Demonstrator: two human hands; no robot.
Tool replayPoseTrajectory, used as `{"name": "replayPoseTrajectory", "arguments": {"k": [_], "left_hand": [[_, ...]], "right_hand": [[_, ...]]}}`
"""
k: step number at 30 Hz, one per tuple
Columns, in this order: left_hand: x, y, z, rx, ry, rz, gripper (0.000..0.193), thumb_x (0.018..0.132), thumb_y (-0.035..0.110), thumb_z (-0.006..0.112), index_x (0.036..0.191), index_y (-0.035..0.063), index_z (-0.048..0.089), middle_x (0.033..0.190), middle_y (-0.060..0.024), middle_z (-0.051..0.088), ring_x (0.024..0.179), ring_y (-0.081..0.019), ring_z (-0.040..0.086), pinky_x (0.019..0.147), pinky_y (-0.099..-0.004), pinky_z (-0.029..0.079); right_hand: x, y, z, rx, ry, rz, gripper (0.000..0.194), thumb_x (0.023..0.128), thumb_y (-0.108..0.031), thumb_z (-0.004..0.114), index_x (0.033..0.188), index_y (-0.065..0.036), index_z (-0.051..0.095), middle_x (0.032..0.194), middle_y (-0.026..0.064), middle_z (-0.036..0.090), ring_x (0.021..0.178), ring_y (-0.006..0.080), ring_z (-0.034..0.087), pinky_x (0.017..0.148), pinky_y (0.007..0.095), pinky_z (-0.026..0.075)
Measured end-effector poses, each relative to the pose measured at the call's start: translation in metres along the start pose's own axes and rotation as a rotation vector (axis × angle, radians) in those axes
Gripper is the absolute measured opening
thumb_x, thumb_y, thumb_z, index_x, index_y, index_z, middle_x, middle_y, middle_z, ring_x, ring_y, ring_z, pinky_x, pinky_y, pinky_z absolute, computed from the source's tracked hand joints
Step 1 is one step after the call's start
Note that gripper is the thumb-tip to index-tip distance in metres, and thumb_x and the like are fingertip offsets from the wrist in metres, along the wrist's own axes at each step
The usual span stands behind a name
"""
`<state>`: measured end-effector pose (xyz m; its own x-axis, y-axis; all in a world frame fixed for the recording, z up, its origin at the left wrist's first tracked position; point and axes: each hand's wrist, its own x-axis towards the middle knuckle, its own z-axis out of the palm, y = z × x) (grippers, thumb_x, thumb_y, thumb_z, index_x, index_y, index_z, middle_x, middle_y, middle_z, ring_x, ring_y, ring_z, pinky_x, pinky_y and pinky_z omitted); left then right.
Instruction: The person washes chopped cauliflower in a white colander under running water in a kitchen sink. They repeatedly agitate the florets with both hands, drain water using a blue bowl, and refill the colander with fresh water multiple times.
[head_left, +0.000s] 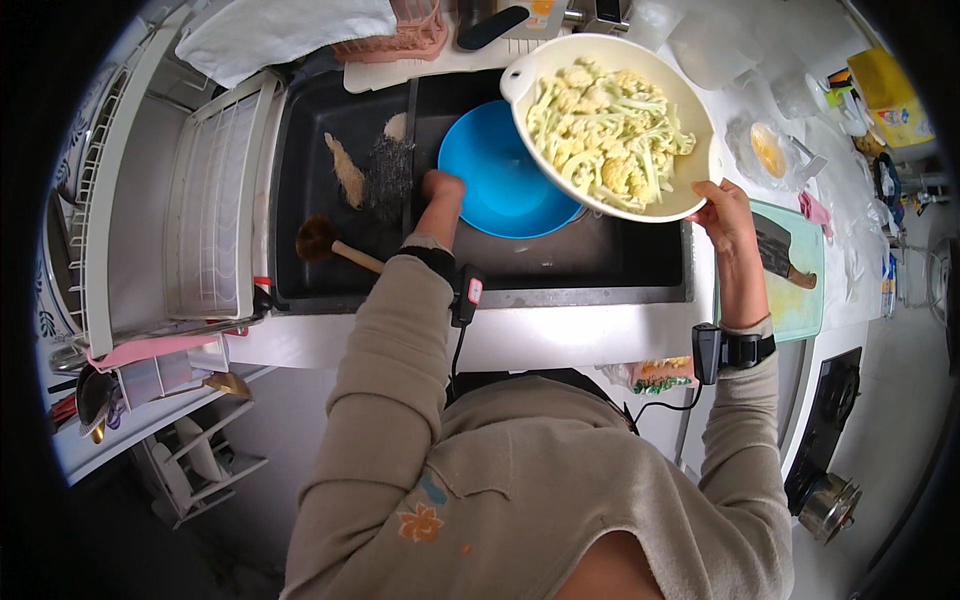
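Note:
My right hand (721, 214) grips the near right rim of a cream plastic colander or basin (694, 116), which is raised over the right part of the sink. Cut cauliflower florets (607, 127) lie in it. Below and to its left, a blue plastic bowl (495, 180) stands in the right basin of the black sink. At the bowl's left edge is my left hand (444, 184); its fingers are hidden, so its hold is unclear. A wooden-handled brush (356, 256), a loofah piece (345, 172) and a dark mesh scourer (388, 172) lie in the left basin.
A cleaver (772, 247) rests on a pale green cutting board (806, 307) right of the sink. To the left stands a white dish rack (217, 217). Behind the sink are the faucet (600, 19), a pink rack (405, 34) and a white cloth (285, 34). A stove (829, 405) is at the right.

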<state>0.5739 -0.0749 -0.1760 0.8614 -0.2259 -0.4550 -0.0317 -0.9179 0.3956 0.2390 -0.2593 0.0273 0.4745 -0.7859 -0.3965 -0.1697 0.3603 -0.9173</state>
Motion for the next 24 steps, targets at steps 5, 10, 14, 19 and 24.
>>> {"name": "replayPoseTrajectory", "arguments": {"k": [5, 10, 14, 19, 24], "left_hand": [[-0.018, 0.006, -0.012, -0.351, 0.079, -0.034, 0.043, 0.091, 0.031, 0.045, 0.109, -0.0064, 0.055, 0.112, -0.0203, 0.059, 0.1, -0.0309, 0.059, 0.079, -0.0378, 0.049], [-0.031, 0.003, -0.019, -1.221, -0.032, -0.278, 0.068, 0.093, 0.051, 0.032, 0.119, -0.0098, 0.046, 0.112, -0.0175, 0.058, 0.095, -0.0291, 0.059, 0.082, -0.0382, 0.047], [-0.033, -0.001, -0.02, -1.327, -0.017, -0.318, 0.064, 0.09, 0.05, 0.044, 0.113, -0.0094, 0.05, 0.104, -0.0158, 0.06, 0.09, -0.0279, 0.06, 0.073, -0.0379, 0.049], [-0.017, -0.015, -0.004, -0.807, -0.017, -0.093, 0.03, 0.071, 0.01, 0.069, 0.093, -0.0072, 0.059, 0.096, -0.017, 0.062, 0.083, -0.027, 0.061, 0.067, -0.0389, 0.048], [-0.002, -0.026, 0.018, -0.533, 0.13, -0.018, 0.022, 0.069, 0.0, 0.059, 0.091, -0.0037, 0.061, 0.093, -0.019, 0.063, 0.081, -0.0292, 0.063, 0.067, -0.0393, 0.049]], "right_hand": [[0.024, 0.012, 0.019, -0.114, -0.078, 0.04, 0.023, 0.075, -0.004, 0.057, 0.094, 0.008, 0.057, 0.074, 0.0132, 0.063, 0.055, 0.0194, 0.063, 0.048, 0.0274, 0.055], [0.068, 0.034, 0.05, -0.225, -0.226, 0.079, 0.024, 0.072, -0.002, 0.057, 0.093, 0.008, 0.059, 0.075, 0.0143, 0.064, 0.057, 0.0208, 0.064, 0.047, 0.0279, 0.055], [0.099, 0.053, 0.07, -0.306, -0.312, 0.121, 0.026, 0.072, -0.002, 0.057, 0.097, 0.006, 0.059, 0.078, 0.0133, 0.065, 0.059, 0.0208, 0.065, 0.049, 0.0305, 0.056], [0.121, 0.065, 0.087, -0.366, -0.316, 0.174, 0.027, 0.07, 0.002, 0.06, 0.096, 0.009, 0.058, 0.079, 0.0161, 0.064, 0.06, 0.0256, 0.065, 0.047, 0.0358, 0.057], [0.126, 0.063, 0.108, -1.028, -0.27, -0.029, 0.022, 0.074, -0.009, 0.057, 0.08, 0.011, 0.061, 0.07, 0.0178, 0.064, 0.053, 0.0239, 0.064, 0.047, 0.0337, 0.054]]}}
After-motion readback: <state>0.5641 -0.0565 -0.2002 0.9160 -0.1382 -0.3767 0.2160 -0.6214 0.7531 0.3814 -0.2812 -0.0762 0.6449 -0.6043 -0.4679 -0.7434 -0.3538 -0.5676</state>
